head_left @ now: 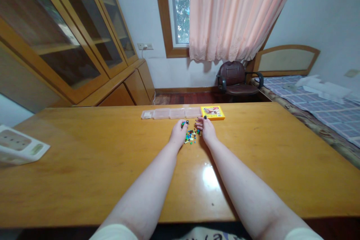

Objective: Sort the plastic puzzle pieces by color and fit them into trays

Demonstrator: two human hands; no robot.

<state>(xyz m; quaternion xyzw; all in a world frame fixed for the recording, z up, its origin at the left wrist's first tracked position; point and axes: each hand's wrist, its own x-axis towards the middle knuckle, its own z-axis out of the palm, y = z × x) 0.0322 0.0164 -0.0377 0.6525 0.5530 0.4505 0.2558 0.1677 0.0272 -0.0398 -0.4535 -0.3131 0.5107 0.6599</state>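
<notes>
Small building bricks (pixel 191 136) in green, blue, yellow, brown and white lie in a loose pile on the tabletop, between my two hands. My left hand (pixel 177 133) is at the pile's left side, its fingers curled with a few green and blue bricks (pixel 183 124) showing between thumb and fingers. On the other side, my right hand (pixel 208 130) rests with its fingers apart and pointing left over the pile's edge. Nothing shows in its grasp. Both hands have dark nails.
Beyond the pile, a row of clear plastic trays (pixel 177 113) lines up beside a yellow box (pixel 213 113). A white power strip (pixel 21 144) stands at the left of the wooden table (pixel 118 180). Past the far edge are a chair (pixel 234 77) and a bed (pixel 309 97).
</notes>
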